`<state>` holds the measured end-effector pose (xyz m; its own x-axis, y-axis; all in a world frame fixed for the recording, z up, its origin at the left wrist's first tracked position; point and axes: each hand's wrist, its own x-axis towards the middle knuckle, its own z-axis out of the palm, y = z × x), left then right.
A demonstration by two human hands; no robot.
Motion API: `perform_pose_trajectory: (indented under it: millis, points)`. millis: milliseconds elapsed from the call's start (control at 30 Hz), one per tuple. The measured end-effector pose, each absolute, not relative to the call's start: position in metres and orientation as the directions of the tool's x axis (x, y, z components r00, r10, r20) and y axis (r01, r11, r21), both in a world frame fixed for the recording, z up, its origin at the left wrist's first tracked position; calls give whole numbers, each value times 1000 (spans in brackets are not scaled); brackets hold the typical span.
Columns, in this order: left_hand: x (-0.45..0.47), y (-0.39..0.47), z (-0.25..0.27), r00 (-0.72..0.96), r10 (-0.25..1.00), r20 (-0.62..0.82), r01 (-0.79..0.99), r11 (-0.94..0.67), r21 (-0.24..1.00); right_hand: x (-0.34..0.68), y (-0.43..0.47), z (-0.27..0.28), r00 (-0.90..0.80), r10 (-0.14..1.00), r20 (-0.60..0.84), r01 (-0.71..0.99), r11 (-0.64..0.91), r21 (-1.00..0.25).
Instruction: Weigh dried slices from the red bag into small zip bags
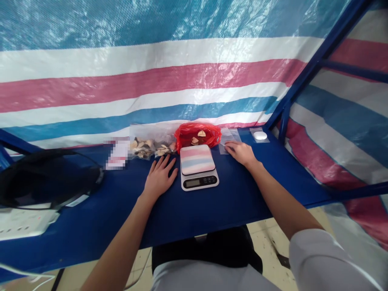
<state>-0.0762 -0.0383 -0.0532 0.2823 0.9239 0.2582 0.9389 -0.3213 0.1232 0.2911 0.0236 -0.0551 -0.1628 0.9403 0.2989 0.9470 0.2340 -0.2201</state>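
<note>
My left hand lies flat on the blue table with its fingers spread, just left of the white kitchen scale. Its fingertips are close to clear bags of dried slices. At the right, my right hand has its fingers closed at the edge of a clear plastic bag, which lies flat. Behind the scale stands an opened red plastic bag with a few pale dried pieces in it. The scale's platform bears nothing, and its display looks blank.
A small white oval object rests on a clear packet at the back right. To the left are a blurred-out paper, a round black item and a white power strip. Striped sheeting and blue frame bars enclose the table.
</note>
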Motion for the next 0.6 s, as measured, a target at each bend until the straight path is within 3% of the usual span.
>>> perform_pose_trajectory:
  millis: [167, 300, 467, 600]
  points:
    - [-77, -37, -52, 274, 916, 294, 926, -334, 176, 290, 16, -38, 10, 954, 298, 933, 99, -346]
    - [-78, -42, -48, 256, 893, 370, 893, -365, 263, 298, 5, -20, 93, 949, 302, 841, 87, -534]
    - [-67, -46, -25, 188, 889, 418, 771, -397, 498, 301, -10, 3, 56, 952, 302, 562, 220, -797]
    - [-44, -37, 4, 167, 922, 351, 563, -381, 733, 286, -14, 17, 20, 978, 209, 227, 200, -953]
